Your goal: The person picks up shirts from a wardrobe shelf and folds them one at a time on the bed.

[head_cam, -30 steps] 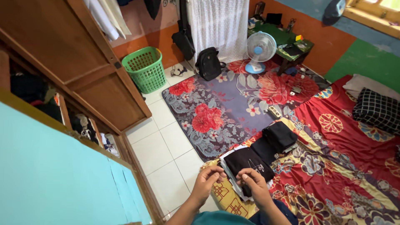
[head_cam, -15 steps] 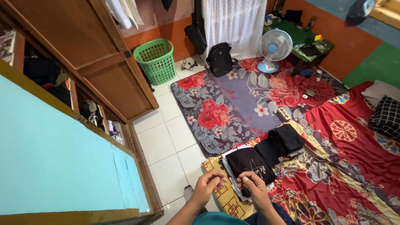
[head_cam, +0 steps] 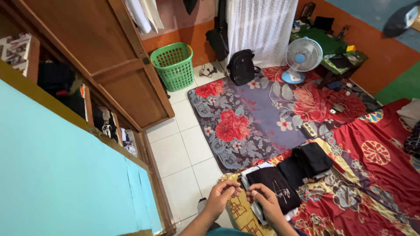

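A green laundry basket [head_cam: 173,65], black backpack [head_cam: 242,67] and standing fan [head_cam: 302,58] ring the floral rug [head_cam: 267,113].

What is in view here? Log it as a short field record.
left hand: fingers curled, close to the right hand, nothing visibly held
right hand: over the folded black clothes
clothes: stacked on the red floral bedcover
floor: white tiles, floral rug
left side: open wooden wardrobe
back: green basket, fan, black backpack
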